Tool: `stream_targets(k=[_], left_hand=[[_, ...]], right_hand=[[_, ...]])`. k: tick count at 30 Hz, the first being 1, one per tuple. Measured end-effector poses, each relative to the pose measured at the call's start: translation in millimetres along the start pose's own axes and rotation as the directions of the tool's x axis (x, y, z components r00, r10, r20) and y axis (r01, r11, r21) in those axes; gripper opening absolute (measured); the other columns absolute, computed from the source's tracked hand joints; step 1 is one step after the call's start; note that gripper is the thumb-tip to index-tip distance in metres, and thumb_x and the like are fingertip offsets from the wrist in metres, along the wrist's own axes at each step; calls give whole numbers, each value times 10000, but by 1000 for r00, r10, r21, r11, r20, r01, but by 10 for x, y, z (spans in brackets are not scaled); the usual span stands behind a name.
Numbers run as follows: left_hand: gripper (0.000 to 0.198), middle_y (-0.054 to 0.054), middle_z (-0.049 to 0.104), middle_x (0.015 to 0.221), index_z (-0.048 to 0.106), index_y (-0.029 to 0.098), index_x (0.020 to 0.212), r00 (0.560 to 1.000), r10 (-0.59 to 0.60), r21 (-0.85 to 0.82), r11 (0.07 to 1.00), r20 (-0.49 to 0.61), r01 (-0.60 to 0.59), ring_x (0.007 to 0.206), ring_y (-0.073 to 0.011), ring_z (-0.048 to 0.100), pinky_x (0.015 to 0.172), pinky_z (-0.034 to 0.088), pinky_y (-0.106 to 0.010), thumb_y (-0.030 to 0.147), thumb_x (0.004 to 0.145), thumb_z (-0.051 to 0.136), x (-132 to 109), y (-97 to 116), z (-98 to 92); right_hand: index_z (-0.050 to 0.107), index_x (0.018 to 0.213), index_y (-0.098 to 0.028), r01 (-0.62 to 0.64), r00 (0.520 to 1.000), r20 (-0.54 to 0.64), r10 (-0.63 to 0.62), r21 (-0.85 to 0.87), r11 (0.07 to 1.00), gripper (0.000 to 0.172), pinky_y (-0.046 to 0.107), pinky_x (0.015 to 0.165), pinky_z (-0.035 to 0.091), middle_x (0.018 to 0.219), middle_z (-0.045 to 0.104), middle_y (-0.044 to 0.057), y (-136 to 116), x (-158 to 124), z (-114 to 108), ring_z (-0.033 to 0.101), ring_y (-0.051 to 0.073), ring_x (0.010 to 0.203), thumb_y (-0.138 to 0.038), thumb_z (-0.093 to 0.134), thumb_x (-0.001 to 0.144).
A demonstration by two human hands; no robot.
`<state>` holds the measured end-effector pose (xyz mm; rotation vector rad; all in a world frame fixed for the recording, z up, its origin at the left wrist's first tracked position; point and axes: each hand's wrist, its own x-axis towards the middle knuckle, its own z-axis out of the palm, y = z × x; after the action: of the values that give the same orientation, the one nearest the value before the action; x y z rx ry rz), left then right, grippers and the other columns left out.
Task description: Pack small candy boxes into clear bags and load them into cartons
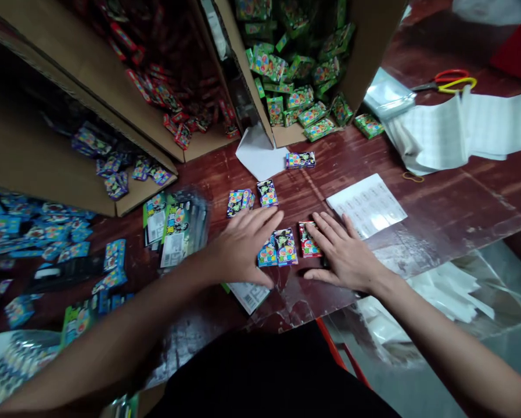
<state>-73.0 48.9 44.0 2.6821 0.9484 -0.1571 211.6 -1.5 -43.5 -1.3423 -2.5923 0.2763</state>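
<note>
My left hand [243, 247] is flat with its fingers spread, over the table beside a small blue box [267, 253]. A purple box [286, 247] lies side by side with the blue one. My right hand [338, 249] is spread open, its fingertips over the right part of a small red box [308, 238]; whether they press on it I cannot tell. Just beyond my left fingers are two purple boxes, one upright in view [267, 193] and a small group [239, 201]. A printed flat packet [250, 295] is partly hidden under my left hand.
Cardboard cartons hold green boxes [301, 104], red boxes [168, 93] and purple boxes [112, 162]. Blue boxes [46, 226] are heaped at left, near printed packets [177, 235]. A label sheet [369, 203], scissors [454, 81] and folded paper sheets [443, 133] lie at right.
</note>
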Motion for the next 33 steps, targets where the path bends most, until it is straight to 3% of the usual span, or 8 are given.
stream_targets(k=[5,10,14,17,22,25,30,33], left_hand=[[1200,-121,208,1684,160,270,1607,977,12,78,997,211,-29,1543,-349,197,1248,54,-528,350,656,888,-847,-204,-43],[989,-51,319,1653,251,296,1580,977,72,-5,997,201,-73,1543,-282,218,1256,73,-511,67,724,690,-993,-18,213],[756,-108,517,1493,400,262,1509,992,40,-50,998,119,-34,1452,-317,374,1239,111,-558,226,817,703,-1083,236,350],[804,-150,564,1346,451,220,1477,987,-160,-76,984,29,162,1271,-362,512,1164,295,-570,510,790,753,-1184,431,456],[910,-142,524,1347,436,204,1457,748,-656,-175,752,-103,636,1259,-365,499,1092,415,-528,502,692,826,-1188,574,658],[908,-130,521,1377,429,202,1442,698,-708,-228,701,-109,675,1290,-360,480,1114,398,-532,492,684,835,-1144,547,729],[934,-120,534,1370,424,225,1443,714,-689,-249,718,-126,649,1281,-357,484,1117,389,-535,483,657,858,-1136,546,759],[954,-114,533,1375,421,231,1443,724,-672,-274,734,-154,622,1272,-349,488,1113,390,-524,507,646,864,-1141,547,784]], right_hand=[[239,1602,-149,102,995,13,-102,-17,995,1073,698,1194,73,1668,180,215,-34,145,-56,187,420,1531,-875,390,826],[264,1601,-226,260,965,11,-260,-19,965,1026,744,1158,109,1679,180,166,-305,491,31,190,472,1512,-877,400,820],[280,1588,-322,334,941,75,-331,-41,942,738,718,1141,186,1659,298,75,-421,640,128,342,422,1454,-700,390,965],[341,1565,-312,327,943,85,-321,-62,943,633,658,1108,276,1635,357,70,-434,654,134,400,392,1407,-605,406,1007],[415,1530,-271,332,943,76,-325,-113,937,589,606,1049,333,1588,433,99,-443,650,128,456,383,1319,-570,394,1024],[398,1540,-267,324,946,65,-318,-155,933,596,582,1001,362,1577,446,113,-434,645,160,480,380,1267,-565,395,1024],[373,1559,-248,186,980,-38,-198,-213,959,631,564,982,361,1582,433,130,-429,620,173,477,386,1232,-551,446,1010],[394,1549,-242,284,956,-19,-292,-188,940,638,572,986,345,1573,446,137,-476,581,165,471,387,1234,-557,469,1000]])
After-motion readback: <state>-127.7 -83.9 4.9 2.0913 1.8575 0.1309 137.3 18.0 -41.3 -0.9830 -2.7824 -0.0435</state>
